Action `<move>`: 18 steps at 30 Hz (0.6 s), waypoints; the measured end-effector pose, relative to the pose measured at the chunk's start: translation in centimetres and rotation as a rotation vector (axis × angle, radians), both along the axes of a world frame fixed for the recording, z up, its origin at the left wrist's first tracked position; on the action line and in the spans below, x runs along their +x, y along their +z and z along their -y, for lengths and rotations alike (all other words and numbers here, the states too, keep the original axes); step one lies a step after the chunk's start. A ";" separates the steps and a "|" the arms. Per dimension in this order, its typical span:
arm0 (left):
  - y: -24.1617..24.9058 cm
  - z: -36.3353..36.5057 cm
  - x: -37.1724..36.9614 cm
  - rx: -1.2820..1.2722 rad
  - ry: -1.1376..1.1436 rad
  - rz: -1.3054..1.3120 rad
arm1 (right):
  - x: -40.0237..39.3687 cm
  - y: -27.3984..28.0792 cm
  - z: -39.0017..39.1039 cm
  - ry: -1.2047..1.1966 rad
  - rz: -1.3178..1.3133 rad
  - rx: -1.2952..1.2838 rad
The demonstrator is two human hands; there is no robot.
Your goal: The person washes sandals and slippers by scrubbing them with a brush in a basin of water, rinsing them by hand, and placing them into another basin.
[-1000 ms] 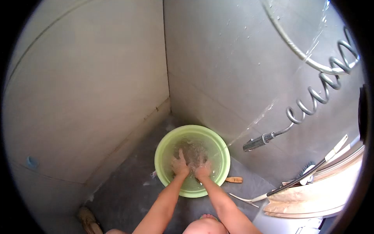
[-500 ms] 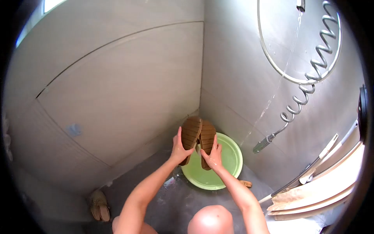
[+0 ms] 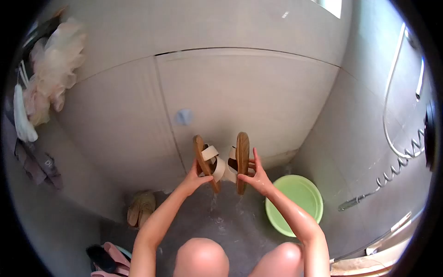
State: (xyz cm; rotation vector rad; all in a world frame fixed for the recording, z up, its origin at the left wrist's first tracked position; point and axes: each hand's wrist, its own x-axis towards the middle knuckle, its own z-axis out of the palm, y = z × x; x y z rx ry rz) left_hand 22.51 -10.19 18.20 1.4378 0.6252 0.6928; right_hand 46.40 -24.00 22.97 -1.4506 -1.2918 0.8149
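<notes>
My left hand [image 3: 193, 181] is closed round a sandal [image 3: 200, 148] with a brown sole and cream straps. The matching sandal [image 3: 242, 152] is gripped in my right hand [image 3: 258, 179]. Both stand upright on edge, apart from each other, their straps turned inward. Water drips from them onto the wet grey floor [image 3: 184, 226]. To the right of my right hand sits a light green basin [image 3: 319, 198], partly behind my forearm.
A tan pair of shoes [image 3: 146, 205] is by the left wall. A pink item [image 3: 115, 256] with a dark brush-like thing lies lower left. Bath puffs [image 3: 57, 64] hang upper left. A coiled hose [image 3: 392, 173] and long handles [image 3: 387, 233] are at right.
The view has swung left. My hands have carried the sandals from over the basin to its left, moved them apart, and turned their straps to face each other.
</notes>
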 end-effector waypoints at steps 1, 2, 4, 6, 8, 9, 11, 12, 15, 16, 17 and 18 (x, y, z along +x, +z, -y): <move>-0.7 -0.8 -1.9 -0.054 -0.024 -0.010 | -1.5 0.1 -1.2 0.067 -0.065 0.002; -1.6 -1.2 -3.6 -0.085 -0.005 -0.033 | -2.8 0.0 -2.3 0.116 -0.027 0.011; -0.5 -0.7 -5.9 -0.134 0.007 0.016 | -5.5 -0.5 -4.5 0.188 0.040 0.009; -0.6 -0.5 -7.2 -0.184 0.015 0.063 | -8.7 -1.4 -6.3 0.243 0.066 0.012; -1.9 -0.6 -7.8 -0.316 0.065 0.166 | -11.1 -2.8 -7.4 0.187 0.202 0.016; -1.4 -0.6 -8.3 -0.318 0.074 0.171 | -12.3 -3.4 -7.9 0.118 0.342 0.024; -0.1 -0.3 -9.3 -0.377 0.137 0.351 | -14.8 -3.3 -7.5 0.073 0.429 0.102; -0.4 -0.3 -8.6 -0.302 0.317 0.226 | -16.0 -3.3 -7.2 0.047 0.500 0.095; 0.0 0.7 -7.8 -0.166 0.472 0.176 | -18.0 -3.6 -6.9 0.059 0.573 0.133; -0.1 0.9 -7.7 -0.142 0.572 0.273 | -17.8 -3.6 -7.0 0.080 0.524 0.176; 0.0 0.9 -8.1 -0.145 0.573 0.274 | -17.7 -3.6 -7.3 0.091 0.472 0.218; 0.3 0.9 -8.7 -0.170 0.537 0.256 | -17.8 -3.3 -7.8 0.093 0.477 0.218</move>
